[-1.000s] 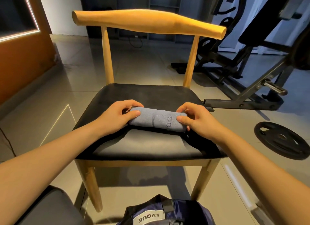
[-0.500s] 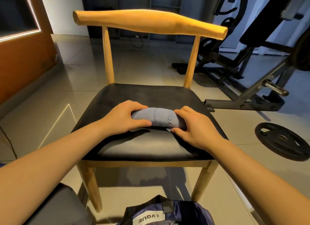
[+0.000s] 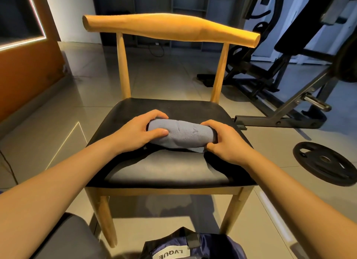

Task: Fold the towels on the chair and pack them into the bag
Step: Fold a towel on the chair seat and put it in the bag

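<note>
Rolled tighter since before: grey-blue towel point(image 3: 181, 135) roll lies left-right on chair point(image 3: 164, 173); left hand point(image 3: 139, 132) and right hand point(image 3: 225, 140) grip its ends.

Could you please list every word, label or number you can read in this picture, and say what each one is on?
"LVQUE": on the white label of the dark blue bag, upside down from this view.
Embossed marks on the grey towel: too faint to read.
Any lettering on the weight plate: too dark to read.
</note>
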### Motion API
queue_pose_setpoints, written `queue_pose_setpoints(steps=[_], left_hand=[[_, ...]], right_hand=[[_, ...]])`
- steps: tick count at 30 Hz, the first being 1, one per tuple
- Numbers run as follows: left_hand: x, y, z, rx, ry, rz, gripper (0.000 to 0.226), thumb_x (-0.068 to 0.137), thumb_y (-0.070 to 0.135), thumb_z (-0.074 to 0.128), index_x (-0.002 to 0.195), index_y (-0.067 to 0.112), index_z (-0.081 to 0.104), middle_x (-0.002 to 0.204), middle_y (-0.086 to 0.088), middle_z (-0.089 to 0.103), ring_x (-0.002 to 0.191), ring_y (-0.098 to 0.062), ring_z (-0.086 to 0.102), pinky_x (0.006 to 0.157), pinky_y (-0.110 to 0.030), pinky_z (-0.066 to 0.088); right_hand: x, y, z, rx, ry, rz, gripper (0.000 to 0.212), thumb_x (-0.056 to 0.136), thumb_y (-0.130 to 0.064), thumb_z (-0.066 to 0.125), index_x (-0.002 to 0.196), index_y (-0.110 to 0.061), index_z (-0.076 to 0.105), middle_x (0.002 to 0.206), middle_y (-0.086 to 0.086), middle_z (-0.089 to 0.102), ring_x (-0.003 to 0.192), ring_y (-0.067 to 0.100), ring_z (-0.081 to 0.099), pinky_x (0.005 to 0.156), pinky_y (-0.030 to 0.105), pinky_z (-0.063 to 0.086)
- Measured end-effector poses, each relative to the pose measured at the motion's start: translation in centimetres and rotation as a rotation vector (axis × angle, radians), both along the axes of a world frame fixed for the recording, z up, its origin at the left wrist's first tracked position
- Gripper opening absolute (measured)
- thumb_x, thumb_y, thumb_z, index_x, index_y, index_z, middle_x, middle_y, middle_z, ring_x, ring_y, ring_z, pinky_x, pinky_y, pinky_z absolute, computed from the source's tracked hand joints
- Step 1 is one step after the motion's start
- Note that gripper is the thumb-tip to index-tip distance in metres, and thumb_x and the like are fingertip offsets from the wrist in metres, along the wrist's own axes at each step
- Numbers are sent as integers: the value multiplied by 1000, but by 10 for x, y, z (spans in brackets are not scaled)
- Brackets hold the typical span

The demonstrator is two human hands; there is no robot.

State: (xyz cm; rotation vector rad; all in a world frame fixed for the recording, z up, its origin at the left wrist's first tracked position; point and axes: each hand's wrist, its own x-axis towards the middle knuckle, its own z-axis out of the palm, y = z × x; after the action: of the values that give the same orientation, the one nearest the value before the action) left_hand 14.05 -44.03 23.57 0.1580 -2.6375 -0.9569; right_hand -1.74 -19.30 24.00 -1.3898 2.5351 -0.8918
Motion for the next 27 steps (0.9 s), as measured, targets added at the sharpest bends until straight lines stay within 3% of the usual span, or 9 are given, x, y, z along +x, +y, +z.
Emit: queue_pose_setpoints(steps=[5, 9, 11, 13, 15, 19, 21, 24, 27], left_hand=[[9, 13, 16, 165, 35, -20, 20, 98, 42, 60, 117, 39, 57, 115, 23, 59, 107, 9, 57, 82, -12, 53], [22, 29, 28, 126, 88, -53, 25, 94, 48, 60, 117, 41, 57, 112, 27, 60, 108, 4, 59, 85, -14, 54], [28, 40, 34, 61, 89, -90, 27, 93, 52, 59, 118, 43, 56, 115, 30, 58, 110, 5, 57, 87, -12, 52], [34, 53, 40, 49, 83, -137, 30, 93, 50, 59, 121, 41, 55, 116, 30, 58, 112, 4, 57, 88, -13, 53], [39, 68, 44, 72, 84, -182, 29, 94, 46, 60, 121, 36, 57, 114, 28, 59, 112, 2, 58, 88, -16, 55], [49, 88, 46, 141, 0, -234, 22, 96, 42, 63, 115, 31, 63, 108, 19, 64, 106, -6, 62, 87, -30, 58], [55, 94, 45, 106, -19, -254, 32, 88, 42, 75, 116, 33, 63, 109, 20, 64, 106, -5, 62, 86, -27, 58], [61, 104, 47, -110, 65, -293, 61, 73, 48, 87, 126, 35, 60, 117, 24, 62, 114, 1, 58, 92, -16, 52], [65, 113, 50, -64, 73, -339, 51, 77, 37, 88, 122, 31, 65, 113, 18, 68, 111, -5, 63, 90, -22, 55]], right_hand=[[5, 16, 23, -136, -144, 104, 52, 85, -3, 70, 126, -32, 57, 116, -12, 61, 97, 1, 60, 74, 16, 50], [13, 36, 43, -26, -180, 120, 58, 80, -10, 77, 127, -37, 53, 120, -13, 58, 107, 9, 59, 84, 28, 56], [25, 47, 51, 41, -227, 129, 66, 80, -28, 83, 133, -42, 47, 129, -18, 55, 120, 5, 55, 92, 23, 50], [42, 50, 56, 9, -96, 153, 72, 75, -48, 83, 136, -41, 46, 133, -20, 54, 124, 1, 53, 98, 23, 47], [60, 51, 55, 28, 104, 172, 73, 72, -58, 79, 135, -42, 44, 128, -21, 57, 116, 4, 57, 94, 30, 52], [79, 64, 48, 169, 300, 154, 57, 79, -56, 69, 129, -42, 46, 115, -14, 65, 99, 14, 61, 82, 40, 55], [84, 74, 49, 168, 232, 149, 52, 81, -51, 71, 128, -38, 51, 113, -13, 65, 98, 13, 61, 82, 40, 56], [91, 86, 52, 129, 136, 130, 50, 81, -44, 74, 126, -33, 56, 111, -11, 65, 99, 12, 61, 84, 43, 56], [104, 98, 53, 130, 105, 128, 57, 81, -43, 77, 131, -35, 53, 117, -12, 63, 104, 10, 59, 88, 40, 55]])
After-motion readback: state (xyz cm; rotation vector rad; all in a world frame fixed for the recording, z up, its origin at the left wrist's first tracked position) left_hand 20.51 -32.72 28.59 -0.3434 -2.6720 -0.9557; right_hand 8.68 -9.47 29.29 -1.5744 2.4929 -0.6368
